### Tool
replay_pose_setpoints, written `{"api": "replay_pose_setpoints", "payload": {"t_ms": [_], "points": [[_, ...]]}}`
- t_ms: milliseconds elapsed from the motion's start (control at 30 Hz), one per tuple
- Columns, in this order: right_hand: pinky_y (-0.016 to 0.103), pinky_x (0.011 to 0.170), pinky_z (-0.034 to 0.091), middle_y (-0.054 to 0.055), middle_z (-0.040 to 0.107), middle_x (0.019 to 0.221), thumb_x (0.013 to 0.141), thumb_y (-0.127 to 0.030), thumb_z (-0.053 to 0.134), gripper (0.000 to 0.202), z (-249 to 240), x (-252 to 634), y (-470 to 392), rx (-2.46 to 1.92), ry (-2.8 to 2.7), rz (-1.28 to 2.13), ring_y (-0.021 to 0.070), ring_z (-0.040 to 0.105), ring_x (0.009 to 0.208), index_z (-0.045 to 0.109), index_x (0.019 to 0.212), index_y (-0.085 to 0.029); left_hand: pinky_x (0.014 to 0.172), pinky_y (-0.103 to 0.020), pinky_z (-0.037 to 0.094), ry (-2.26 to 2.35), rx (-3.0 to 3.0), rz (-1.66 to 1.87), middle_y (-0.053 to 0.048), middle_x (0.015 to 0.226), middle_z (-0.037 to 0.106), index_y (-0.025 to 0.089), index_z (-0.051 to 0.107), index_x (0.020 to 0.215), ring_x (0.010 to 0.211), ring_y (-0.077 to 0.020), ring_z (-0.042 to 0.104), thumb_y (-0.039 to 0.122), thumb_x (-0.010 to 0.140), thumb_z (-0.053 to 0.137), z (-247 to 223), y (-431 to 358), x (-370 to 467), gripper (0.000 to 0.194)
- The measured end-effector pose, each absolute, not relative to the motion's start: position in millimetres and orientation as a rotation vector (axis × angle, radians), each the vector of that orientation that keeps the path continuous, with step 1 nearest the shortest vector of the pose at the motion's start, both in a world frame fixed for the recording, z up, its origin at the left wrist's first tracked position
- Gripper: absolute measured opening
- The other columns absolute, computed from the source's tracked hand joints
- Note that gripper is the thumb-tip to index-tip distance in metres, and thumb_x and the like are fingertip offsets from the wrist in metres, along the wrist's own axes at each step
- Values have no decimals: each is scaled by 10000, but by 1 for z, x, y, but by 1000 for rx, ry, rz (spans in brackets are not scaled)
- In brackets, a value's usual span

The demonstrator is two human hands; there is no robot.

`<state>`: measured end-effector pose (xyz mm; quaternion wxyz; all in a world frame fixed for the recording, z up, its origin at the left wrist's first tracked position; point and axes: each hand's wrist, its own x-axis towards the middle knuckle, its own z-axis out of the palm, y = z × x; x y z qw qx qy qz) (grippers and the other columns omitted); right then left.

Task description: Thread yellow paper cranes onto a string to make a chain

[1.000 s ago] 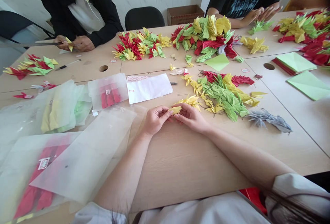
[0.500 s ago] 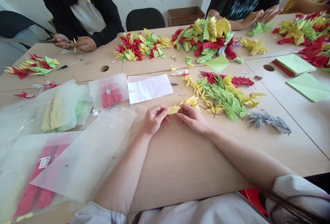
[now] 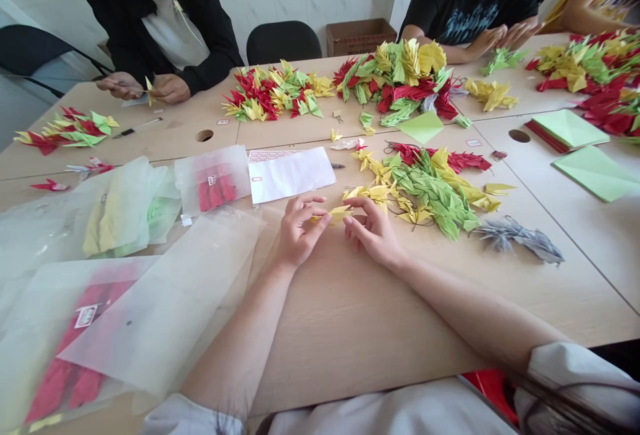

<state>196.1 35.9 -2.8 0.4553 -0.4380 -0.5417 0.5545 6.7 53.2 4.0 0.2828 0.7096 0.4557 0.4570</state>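
A small folded yellow paper crane [image 3: 338,213] is held a little above the table between my hands. My left hand [image 3: 301,231] is closed on its left part, thumb against fingers. At its right tip, my right hand [image 3: 374,231] has thumb and index finger parted around the paper; whether they touch it is unclear. Just behind my right hand lies a string of yellow paper cranes [image 3: 367,193] with dark thread. Beside it rest a green crane string [image 3: 435,188], a red one [image 3: 463,158] and a grey bundle [image 3: 525,238].
Clear plastic bags [image 3: 165,288] with red, yellow and green pieces cover the left. A white paper sheet [image 3: 293,176] lies ahead, a pen [image 3: 339,166] beside it. Green paper squares [image 3: 570,127] are at right. Across the table, people sit behind a crane pile [image 3: 273,91].
My fingers have loosened and spread around the yellow crane, the right hand's most. Across the table, the person on the left has shifted their hands slightly. The view has tilted a little.
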Motion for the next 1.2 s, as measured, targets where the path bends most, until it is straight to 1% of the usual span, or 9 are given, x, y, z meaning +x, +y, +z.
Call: {"api": "replay_pose_setpoints", "payload": {"t_ms": [100, 233, 367, 500, 600, 700, 867, 1067, 1200], "points": [[216, 404, 410, -38, 571, 606, 829, -557, 672, 390, -3, 192, 39, -1075, -1300, 1465, 103, 509, 462, 509, 889, -208, 1005, -383, 463, 1144, 1953, 1098, -93, 1097, 675, 207, 698, 913, 1085, -230, 609, 329, 872, 644, 7, 51, 9, 140], [224, 398, 420, -43, 586, 591, 825, -587, 663, 417, -2, 193, 44, -1053, -1209, 1476, 101, 500, 435, 462, 828, -222, 905, -330, 498, 1140, 1993, 905, -76, 1080, 701, 221, 637, 1137, 993, -225, 651, 361, 800, 724, 4, 52, 11, 375], [273, 485, 499, -28, 598, 598, 826, -568, 676, 398, -4, 195, 45, -1031, -1175, 1446, 144, 586, 515, 472, 802, -227, 846, -279, 492, 1148, 1917, 820, -48, 972, 733, 204, 690, 998, 891, -193, 667, 380, 893, 612, 2, 52, 10, 219], [328, 538, 538, -5, 630, 639, 820, -573, 680, 398, -6, 196, 46, -1075, -1162, 1455, 189, 641, 573, 473, 777, -236, 703, -231, 486, 1123, 1766, 797, -37, 908, 723, 178, 700, 919, 753, -159, 640, 397, 905, 579, 6, 50, 7, 250], [319, 508, 518, -3, 634, 663, 812, -590, 678, 422, -6, 195, 46, -1081, -1167, 1464, 168, 605, 527, 456, 762, -234, 612, -215, 457, 1122, 1704, 759, -21, 812, 685, 169, 678, 849, 651, -133, 592, 395, 911, 557, 9, 50, 6, 264], [295, 489, 485, -5, 621, 692, 812, -592, 674, 430, -6, 195, 46, -1077, -1172, 1437, 139, 564, 508, 452, 756, -228, 642, -217, 456, 1114, 1707, 718, -5, 749, 656, 175, 660, 838, 668, -136, 594, 386, 917, 548, 12, 50, 7, 252], [272, 481, 418, -15, 576, 655, 861, -541, 649, 369, -7, 196, 44, -1066, -1264, 1387, 123, 511, 504, 488, 768, -222, 753, -237, 450, 1055, 1773, 725, -18, 840, 692, 179, 677, 856, 803, -163, 614, 366, 866, 639, 11, 52, 9, 191], [296, 526, 489, 17, 672, 717, 858, -532, 659, 350, -9, 199, 44, -1062, -1132, 1451, 162, 614, 560, 512, 788, -222, 599, -226, 424, 1038, 1616, 694, -2, 774, 639, 177, 641, 872, 613, -113, 545, 385, 925, 547, 9, 52, 4, 234], [280, 514, 493, 17, 690, 714, 869, -504, 657, 326, -12, 201, 46, -1039, -1078, 1480, 162, 638, 559, 527, 791, -215, 583, -226, 433, 999, 1506, 728, -10, 805, 638, 173, 611, 874, 613, -112, 540, 369, 934, 504, 11, 51, 4, 231]]}}
